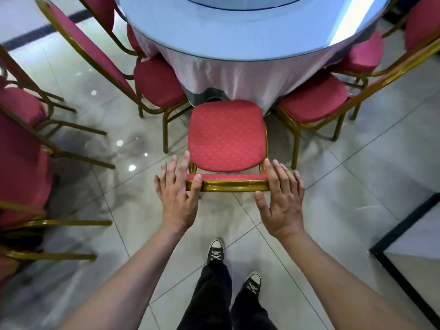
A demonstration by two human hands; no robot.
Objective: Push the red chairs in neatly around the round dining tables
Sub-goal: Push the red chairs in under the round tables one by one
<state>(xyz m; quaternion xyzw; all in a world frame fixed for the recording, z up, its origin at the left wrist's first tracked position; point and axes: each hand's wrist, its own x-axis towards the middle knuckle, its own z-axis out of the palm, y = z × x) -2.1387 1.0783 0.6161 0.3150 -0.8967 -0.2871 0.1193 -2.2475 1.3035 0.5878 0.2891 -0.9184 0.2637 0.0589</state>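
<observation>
our forearms reach forward over the tiled floor (357, 167). our left hand (177, 198) and right hand (281, 201) rest on the gold top rail of the red chair (226, 136), fingers spread apart, not clamped. its seat front sits just beside the round desk's (238, 39) cloth, between two neighbouring chairs.

**Hands at the chair back**

Both hands lie flat, fingers spread — left hand (177, 194) and right hand (281, 198) — on the gold metal top rail of a red padded chair (226, 136), whose seat front meets the round table's pale satin cloth (238, 72).
</observation>
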